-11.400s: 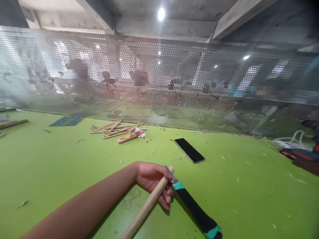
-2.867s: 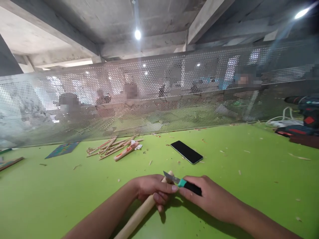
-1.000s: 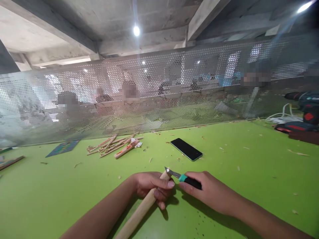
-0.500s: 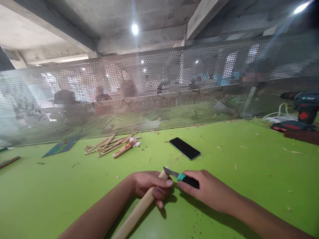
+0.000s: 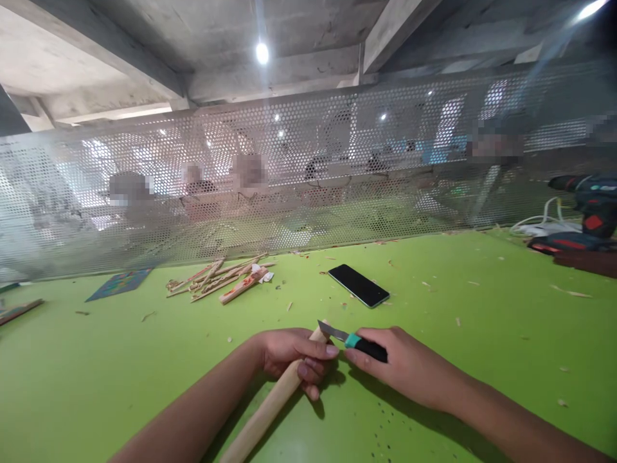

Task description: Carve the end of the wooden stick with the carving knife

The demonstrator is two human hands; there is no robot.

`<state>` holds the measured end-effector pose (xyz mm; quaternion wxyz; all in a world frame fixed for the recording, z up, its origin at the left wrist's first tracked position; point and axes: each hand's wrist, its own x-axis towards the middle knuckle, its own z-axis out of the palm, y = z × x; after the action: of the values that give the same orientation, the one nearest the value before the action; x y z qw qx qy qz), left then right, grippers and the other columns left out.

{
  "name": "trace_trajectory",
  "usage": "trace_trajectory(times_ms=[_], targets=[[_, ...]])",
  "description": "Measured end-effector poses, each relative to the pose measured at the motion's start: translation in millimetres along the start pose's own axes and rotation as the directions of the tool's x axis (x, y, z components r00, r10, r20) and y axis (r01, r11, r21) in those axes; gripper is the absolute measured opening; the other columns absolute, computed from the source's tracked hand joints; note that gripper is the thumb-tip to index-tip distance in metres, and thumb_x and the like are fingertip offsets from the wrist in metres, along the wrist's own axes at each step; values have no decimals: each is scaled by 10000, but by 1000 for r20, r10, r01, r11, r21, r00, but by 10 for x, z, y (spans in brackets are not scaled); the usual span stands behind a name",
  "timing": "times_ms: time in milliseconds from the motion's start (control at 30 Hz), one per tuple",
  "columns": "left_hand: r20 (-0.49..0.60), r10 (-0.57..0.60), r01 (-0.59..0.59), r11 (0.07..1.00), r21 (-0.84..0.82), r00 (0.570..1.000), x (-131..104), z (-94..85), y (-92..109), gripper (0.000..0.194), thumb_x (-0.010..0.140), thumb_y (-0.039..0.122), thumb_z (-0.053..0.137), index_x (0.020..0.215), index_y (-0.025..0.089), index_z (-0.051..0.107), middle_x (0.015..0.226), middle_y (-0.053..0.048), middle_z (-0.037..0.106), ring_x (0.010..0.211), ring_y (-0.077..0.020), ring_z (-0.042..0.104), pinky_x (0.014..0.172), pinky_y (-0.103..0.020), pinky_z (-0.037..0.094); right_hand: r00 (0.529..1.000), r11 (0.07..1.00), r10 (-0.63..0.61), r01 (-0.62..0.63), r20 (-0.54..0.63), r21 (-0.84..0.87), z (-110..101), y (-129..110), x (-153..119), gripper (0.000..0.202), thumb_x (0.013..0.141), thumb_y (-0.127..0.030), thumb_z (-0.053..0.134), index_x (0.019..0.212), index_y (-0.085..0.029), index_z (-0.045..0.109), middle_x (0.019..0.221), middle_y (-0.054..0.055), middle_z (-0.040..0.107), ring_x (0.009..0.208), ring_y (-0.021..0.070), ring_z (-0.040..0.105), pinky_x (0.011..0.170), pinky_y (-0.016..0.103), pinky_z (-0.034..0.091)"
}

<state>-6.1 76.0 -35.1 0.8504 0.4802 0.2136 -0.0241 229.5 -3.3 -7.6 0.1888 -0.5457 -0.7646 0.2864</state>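
Note:
My left hand [image 5: 295, 357] grips a round wooden dowel [image 5: 270, 406] near its far end; the dowel slants down toward the lower left over the green table [image 5: 96, 360]. My right hand [image 5: 405, 366] holds a knife [image 5: 354, 341] with a black and teal handle. Its short blade rests against the dowel's tip, just above my left thumb. Both hands sit low at the middle of the view, almost touching.
A black phone [image 5: 358, 285] lies flat beyond the hands. A pile of wood strips [image 5: 222, 278] sits at the back left, near a perforated metal screen [image 5: 308, 186]. A power drill [image 5: 585, 212] and white cable are at the far right. Wood chips dot the table.
The right hand came in and took the knife, which lay on the table 11 s ago. Over the last second the hands and blade stay almost still at the dowel's tip.

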Motion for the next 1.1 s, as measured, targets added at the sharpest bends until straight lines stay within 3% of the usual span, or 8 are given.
trace_trajectory(times_ms=[433, 700, 1000, 1100], targets=[[9, -12, 13, 1000, -19, 1000, -7, 8, 13, 400, 808, 482, 803, 834, 203, 518, 585, 120, 349, 456, -34, 298, 691, -271, 576, 1000, 1000, -3, 2, 11, 28, 7, 14, 3, 402, 977, -557, 551, 850, -192, 662, 684, -13, 592, 576, 123, 412, 516, 244, 269], [23, -6, 6, 1000, -26, 1000, 7, -18, -8, 379, 813, 481, 797, 882, 196, 555, 587, 120, 355, 448, -39, 270, 602, -257, 556, 1000, 999, 5, -5, 6, 34, 5, 4, 6, 403, 969, -559, 568, 859, -187, 678, 679, -11, 594, 569, 122, 408, 513, 244, 270], [41, -8, 9, 1000, -29, 999, -11, -24, 5, 340, 840, 463, 779, 881, 193, 577, 597, 115, 351, 459, -39, 280, 641, -267, 561, 1000, 999, 15, -16, 19, 32, -2, -7, 8, 418, 968, -572, 563, 857, -187, 681, 675, -11, 588, 569, 125, 410, 511, 246, 269], [44, -7, 8, 999, -31, 999, -15, -23, 10, 347, 842, 454, 781, 981, 189, 605, 597, 119, 353, 462, -39, 276, 652, -262, 561, 1000, 999, 8, -9, 22, 31, 3, 2, 8, 416, 972, -571, 556, 868, -190, 687, 693, -7, 605, 582, 131, 429, 523, 248, 282]])
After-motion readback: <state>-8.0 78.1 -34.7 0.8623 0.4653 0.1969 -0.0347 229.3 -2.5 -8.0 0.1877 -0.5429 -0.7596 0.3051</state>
